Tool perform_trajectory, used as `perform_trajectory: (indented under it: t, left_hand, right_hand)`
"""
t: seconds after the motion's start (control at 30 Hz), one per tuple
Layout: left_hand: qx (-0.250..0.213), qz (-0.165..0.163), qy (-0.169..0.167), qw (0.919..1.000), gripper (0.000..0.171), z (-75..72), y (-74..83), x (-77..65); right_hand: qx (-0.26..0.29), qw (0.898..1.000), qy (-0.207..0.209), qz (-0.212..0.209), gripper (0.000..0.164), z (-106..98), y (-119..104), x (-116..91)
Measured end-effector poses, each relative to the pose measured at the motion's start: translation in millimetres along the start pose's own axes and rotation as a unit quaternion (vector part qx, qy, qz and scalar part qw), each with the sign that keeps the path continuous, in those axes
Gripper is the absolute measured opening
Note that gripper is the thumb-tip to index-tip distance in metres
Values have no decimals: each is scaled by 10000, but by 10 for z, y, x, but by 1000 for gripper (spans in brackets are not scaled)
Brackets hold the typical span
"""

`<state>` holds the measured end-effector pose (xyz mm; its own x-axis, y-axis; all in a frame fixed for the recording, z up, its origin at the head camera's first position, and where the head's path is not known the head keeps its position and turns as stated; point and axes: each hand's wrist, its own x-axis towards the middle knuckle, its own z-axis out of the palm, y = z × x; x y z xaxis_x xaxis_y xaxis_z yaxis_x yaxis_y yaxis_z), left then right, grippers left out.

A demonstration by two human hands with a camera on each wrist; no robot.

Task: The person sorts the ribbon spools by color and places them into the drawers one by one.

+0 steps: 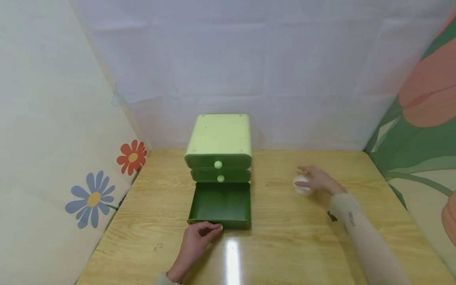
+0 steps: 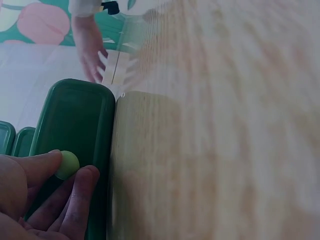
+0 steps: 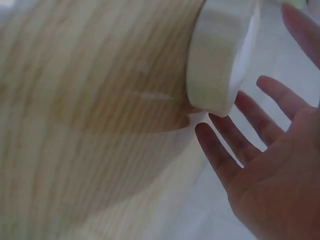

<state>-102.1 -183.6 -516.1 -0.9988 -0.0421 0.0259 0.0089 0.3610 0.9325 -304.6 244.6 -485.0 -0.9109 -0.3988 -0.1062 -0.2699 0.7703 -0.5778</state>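
A small green drawer cabinet (image 1: 222,134) stands on the table, its bottom drawer (image 1: 222,202) pulled out with a bare inside. My left hand (image 1: 199,239) pinches the pale green round knob (image 2: 69,165) of that drawer between thumb and fingers. To the right of the cabinet, a short, round white thing (image 1: 302,185), like a roll of tape, sits on the table. Over it reaches my right hand (image 1: 317,180), fingers spread. In the right wrist view the fingers (image 3: 217,150) are close beside the white round thing; whether they touch it I cannot tell.
Two upper drawers with round knobs (image 1: 218,164) are pushed in. The wooden table (image 1: 278,245) ends at a white cloth (image 1: 221,63) behind. A flower-printed panel (image 1: 39,158) borders the left, and another printed panel (image 1: 427,130) the right.
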Motion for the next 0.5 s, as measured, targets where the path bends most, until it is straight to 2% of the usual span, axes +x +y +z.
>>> perform_trajectory:
  t: [0.27,0.5]
  left_hand:
    - [-49,53,21,10000,8,-1,0,6]
    - [4,-8,-5,10000,8,-6,6,-6]
  right_hand:
    - [-5,9994,-230,274,89,30,59,-82]
    - [-197,9988,-399,219,88,33,33,-97]
